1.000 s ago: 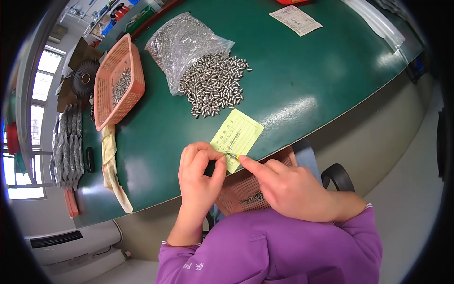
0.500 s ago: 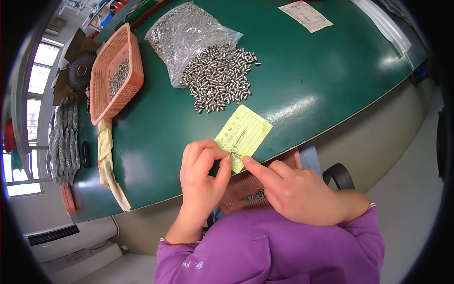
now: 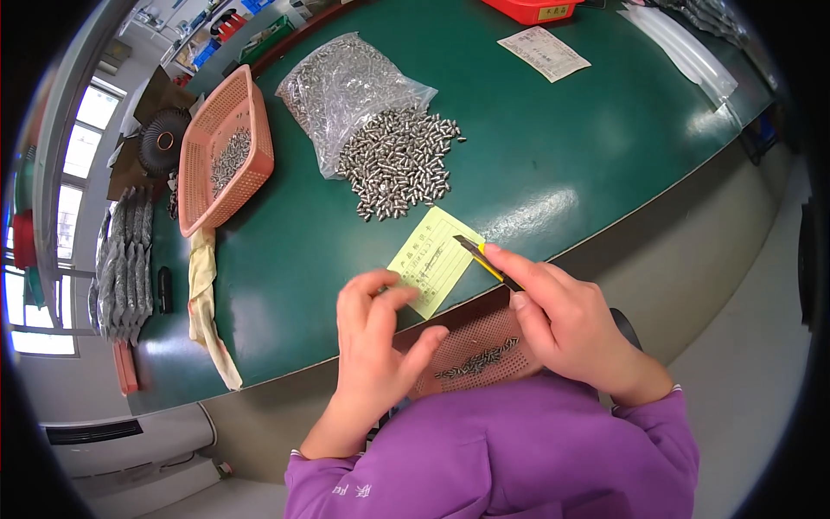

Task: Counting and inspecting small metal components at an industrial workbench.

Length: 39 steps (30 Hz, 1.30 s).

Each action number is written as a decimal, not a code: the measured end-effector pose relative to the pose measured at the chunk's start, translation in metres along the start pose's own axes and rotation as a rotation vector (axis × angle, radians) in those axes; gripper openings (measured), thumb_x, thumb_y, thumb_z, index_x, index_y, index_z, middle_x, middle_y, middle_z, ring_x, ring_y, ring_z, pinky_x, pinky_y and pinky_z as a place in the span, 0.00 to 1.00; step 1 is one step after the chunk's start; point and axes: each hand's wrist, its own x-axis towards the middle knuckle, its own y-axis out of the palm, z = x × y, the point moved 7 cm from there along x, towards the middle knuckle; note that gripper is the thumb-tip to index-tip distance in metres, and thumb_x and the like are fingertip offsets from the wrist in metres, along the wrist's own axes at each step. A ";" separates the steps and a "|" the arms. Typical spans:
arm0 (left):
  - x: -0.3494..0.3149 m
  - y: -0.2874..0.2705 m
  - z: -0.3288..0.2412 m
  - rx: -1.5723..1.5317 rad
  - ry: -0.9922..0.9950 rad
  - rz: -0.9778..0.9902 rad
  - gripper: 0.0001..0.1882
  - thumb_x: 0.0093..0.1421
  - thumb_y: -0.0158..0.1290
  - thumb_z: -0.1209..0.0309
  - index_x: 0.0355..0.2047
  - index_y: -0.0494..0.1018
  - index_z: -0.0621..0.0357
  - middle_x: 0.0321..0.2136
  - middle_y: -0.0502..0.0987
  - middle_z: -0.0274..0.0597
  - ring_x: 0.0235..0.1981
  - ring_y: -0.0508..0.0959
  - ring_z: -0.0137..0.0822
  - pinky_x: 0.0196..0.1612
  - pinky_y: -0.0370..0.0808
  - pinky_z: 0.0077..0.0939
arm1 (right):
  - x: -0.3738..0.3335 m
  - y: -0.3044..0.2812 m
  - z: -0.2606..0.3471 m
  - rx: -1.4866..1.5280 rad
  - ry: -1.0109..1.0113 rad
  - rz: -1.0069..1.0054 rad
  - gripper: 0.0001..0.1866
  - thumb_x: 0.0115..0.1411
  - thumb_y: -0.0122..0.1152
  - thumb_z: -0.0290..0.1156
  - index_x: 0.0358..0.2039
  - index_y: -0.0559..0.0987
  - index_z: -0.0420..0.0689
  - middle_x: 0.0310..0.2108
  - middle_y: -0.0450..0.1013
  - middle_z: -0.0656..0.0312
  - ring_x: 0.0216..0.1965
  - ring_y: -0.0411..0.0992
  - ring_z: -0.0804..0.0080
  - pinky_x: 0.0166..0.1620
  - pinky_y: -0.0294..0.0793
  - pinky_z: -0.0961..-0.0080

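Note:
My right hand point(image 3: 566, 324) grips a yellow and black utility knife point(image 3: 487, 262), its blade pointing up and left over the yellow-green paper card point(image 3: 430, 259). The card lies at the table's near edge, lined and written on. My left hand point(image 3: 373, 337) is open beside the card, thumb and fingers apart with nothing visible between them. Below the hands, at my lap, a pink perforated basket point(image 3: 493, 374) contains small metal parts point(image 3: 478, 362). Beyond the card, a pile of small pointed metal parts point(image 3: 398, 164) spills from a clear plastic bag point(image 3: 341, 82).
On the green table point(image 3: 596, 173), another pink basket point(image 3: 226, 210) with metal parts stands left, next to a pale cloth strip point(image 3: 201, 294). Filled bags point(image 3: 125, 268) line the left edge. A paper slip point(image 3: 543, 54), a red bin point(image 3: 527, 10) and plastic sheeting point(image 3: 683, 54) lie far off.
My hands have moved apart. The left fingers have opened from a pinch. My right hand has shifted right, and the knife in it now shows clearly. The lap basket is more exposed.

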 end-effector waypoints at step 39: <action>0.076 -0.006 0.049 0.187 -0.021 -0.080 0.05 0.53 0.61 0.77 0.29 0.76 0.59 0.30 0.76 0.41 0.35 0.76 0.45 0.40 0.75 0.38 | -0.015 0.002 -0.014 0.020 0.008 -0.016 0.29 0.61 0.56 0.22 0.64 0.72 0.50 0.32 0.75 0.59 0.24 0.75 0.61 0.27 0.76 0.67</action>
